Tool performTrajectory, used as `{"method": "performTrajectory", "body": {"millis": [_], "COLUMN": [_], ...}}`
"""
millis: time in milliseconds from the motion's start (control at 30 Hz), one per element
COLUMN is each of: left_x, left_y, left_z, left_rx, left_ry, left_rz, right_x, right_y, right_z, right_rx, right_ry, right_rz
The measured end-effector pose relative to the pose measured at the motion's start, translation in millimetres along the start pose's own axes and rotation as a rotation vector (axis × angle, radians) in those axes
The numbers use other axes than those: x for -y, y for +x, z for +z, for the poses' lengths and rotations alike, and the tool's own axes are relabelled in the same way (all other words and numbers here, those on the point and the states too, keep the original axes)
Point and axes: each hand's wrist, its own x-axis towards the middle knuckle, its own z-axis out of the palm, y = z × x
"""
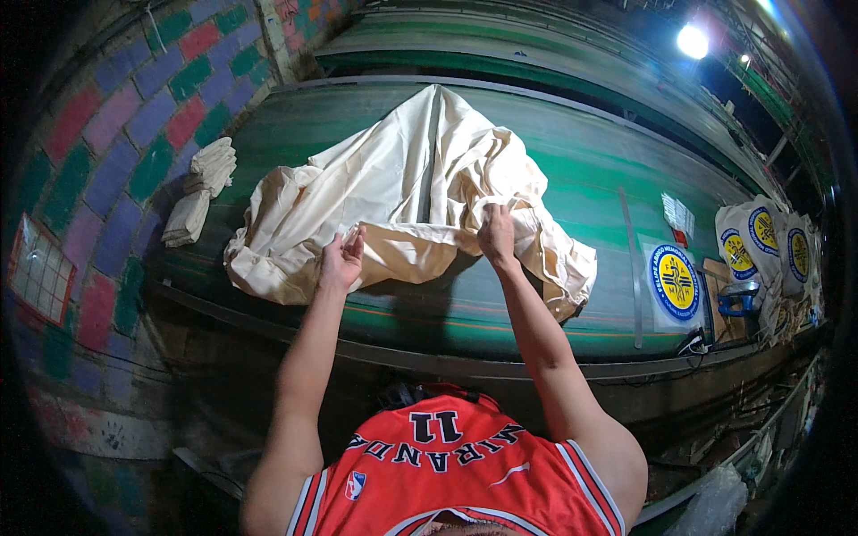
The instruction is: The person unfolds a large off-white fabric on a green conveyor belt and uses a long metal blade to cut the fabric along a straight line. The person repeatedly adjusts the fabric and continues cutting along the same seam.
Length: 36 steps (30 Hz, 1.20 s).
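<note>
Red sleeveless jersey with dark lettering fills the bottom of my remote feed at 6 o'clock, the wearer's bare arms reaching up from either side of it. Ahead of the jersey I see a large cream cloth spread in wrinkled folds on a long green table, its peak at 12 o'clock and a narrow gap running down from that peak.

At 9 o'clock the left hand touches the cloth's near edge, palm turned partly up and fingers bent — I cannot tell whether they pinch the fabric. At 2 o'clock the right hand is closed on bunched cloth, knuckles up. Between the two hands I see the near edge stretch across, its front fold hanging toward the wearer.

Toward 10 o'clock I make out a folded cream stack near a painted block wall. Around 3 o'clock lie a flat metal strip, a sheet with a round blue-and-yellow emblem and — just beyond — cloths with similar emblems. A bright lamp glares between 1 and 2 o'clock.
</note>
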Motion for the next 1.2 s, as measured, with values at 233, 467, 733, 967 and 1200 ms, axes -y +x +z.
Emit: {"method": "performTrajectory", "body": {"millis": [233, 467, 733, 967, 1200], "left_x": [13.4, -5.2, -14.3, -21.6, 4.3], "left_y": [22.2, 26.2, 50.6, 45.2, 41.5], "left_z": [-7.7, -2.9, -20.6, -13.0, -5.0], "left_rx": [-0.074, -0.044, -0.107, -0.264, -0.309], "left_ry": [0.016, -0.001, -0.031, 0.758, 1.289], "left_rz": [0.006, 0.001, 0.002, 0.015, 0.607], "right_x": [8.1, 1.6, -25.9, -16.9, -28.4], "right_y": [-38.1, -65.2, 49.3, 95.1, 62.6], "right_z": [-10.7, 6.7, -17.0, -50.3, -7.5], "right_rx": [0.373, 0.539, 0.658, 0.7, 0.602], "right_ry": [0.219, 0.037, 0.517, 0.254, 0.209], "right_rz": [-0.292, -0.112, 0.15, 0.072, 0.294]}}
